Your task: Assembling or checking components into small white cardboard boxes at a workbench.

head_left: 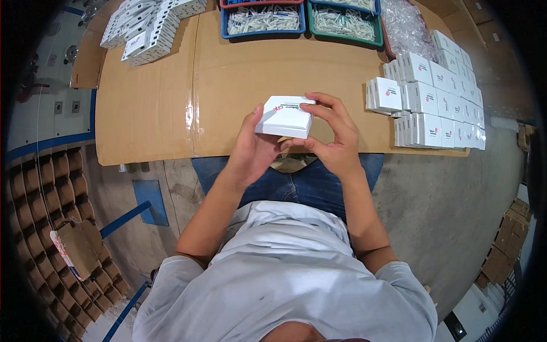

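Between my two hands is a small white box [283, 117] with red and dark print on its top, raised just above the near edge of the cardboard-covered table [228, 74]. My left hand [249, 142] grips its left side, thumb along the edge and fingers underneath. At the right end, my right hand [336, 134] has its fingers on the top corner and the thumb near the lower front edge. The box's underside is hidden from view.
Stacks of similar white boxes [439, 108] stand at the right. More white boxes with dark marks [149, 43] are piled at the far left. Along the back are a blue tray [262, 36] and a green tray [346, 40] of small white pieces, beside a heap of clear plastic pieces [403, 28].
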A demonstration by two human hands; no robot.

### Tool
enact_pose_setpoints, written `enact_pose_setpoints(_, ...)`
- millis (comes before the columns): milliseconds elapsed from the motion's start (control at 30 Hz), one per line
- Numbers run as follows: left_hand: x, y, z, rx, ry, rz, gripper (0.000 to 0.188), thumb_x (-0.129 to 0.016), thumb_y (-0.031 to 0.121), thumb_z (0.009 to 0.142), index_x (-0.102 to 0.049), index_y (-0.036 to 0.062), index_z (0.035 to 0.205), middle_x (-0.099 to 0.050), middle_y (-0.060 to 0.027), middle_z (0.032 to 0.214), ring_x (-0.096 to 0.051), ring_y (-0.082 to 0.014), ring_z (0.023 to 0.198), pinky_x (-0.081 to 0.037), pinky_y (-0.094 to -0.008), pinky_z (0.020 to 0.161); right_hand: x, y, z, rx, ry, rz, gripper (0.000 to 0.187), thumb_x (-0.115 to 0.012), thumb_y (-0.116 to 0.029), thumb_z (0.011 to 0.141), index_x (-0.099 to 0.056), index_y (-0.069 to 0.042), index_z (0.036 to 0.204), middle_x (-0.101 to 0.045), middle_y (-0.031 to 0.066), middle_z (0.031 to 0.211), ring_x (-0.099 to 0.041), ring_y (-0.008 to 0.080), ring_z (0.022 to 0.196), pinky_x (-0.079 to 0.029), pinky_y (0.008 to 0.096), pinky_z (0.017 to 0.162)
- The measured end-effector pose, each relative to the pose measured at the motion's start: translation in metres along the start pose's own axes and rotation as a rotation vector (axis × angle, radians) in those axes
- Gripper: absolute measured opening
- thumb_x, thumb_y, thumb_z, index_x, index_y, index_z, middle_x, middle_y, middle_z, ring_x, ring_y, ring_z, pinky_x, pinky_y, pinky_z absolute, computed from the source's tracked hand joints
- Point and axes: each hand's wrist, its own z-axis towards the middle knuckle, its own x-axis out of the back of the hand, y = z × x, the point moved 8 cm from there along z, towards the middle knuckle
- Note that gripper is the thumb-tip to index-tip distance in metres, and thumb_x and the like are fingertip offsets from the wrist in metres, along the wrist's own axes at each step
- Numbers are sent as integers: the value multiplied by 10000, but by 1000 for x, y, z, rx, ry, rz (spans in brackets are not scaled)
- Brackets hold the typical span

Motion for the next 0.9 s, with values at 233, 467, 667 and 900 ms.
enact_pose_setpoints(233, -14, -6, 3, -198, 75, -44, 600, -457, 573, 1059, -543, 71, 1375, -633, -107, 1281, -639, -221, 1169, -540, -353, 926, -5, 0, 1, -16, 3, -43, 479, -909, -164, 692, -760, -96, 1142, -660, 107, 1141, -679, 251, 1024, -560, 357, 866)
enact_pose_setpoints(467, -11, -18, 3, -128, 143, -24, 679, -487, 602, 1039, -346, 123, 1499, -618, -148, 1239, -673, -258, 1093, -542, -356, 884, -11, 20, -3, -167, -56, 57, 400, -921, -226, 727, -703, -52, 1014, -637, 138, 1350, -633, 254, 1195, -554, 347, 886)
enact_pose_setpoints(667, -8, -33, 8, -121, 101, 121, 617, -481, 538, 1064, -275, 157, 1502, -577, -108, 1207, -648, -170, 1004, -558, -330, 830, -28, 43, -15, -280, -101, 574, 480, -885, -233, 809, -608, -31, 1145, -557, 164, 1497, -566, 245, 1324, -465, 363, 1078)
enact_pose_setpoints(900, -16, -35, 6, -163, 96, 208, 545, -425, 532, 1083, -388, 126, 1445, -570, -69, 1228, -615, -151, 1097, -528, -327, 918, -27, 31, -9, -44, -218, 349, 635, -737, -335, 931, -571, 14, 1433, -562, 206, 1463, -551, 316, 1341, -427, 390, 1105)
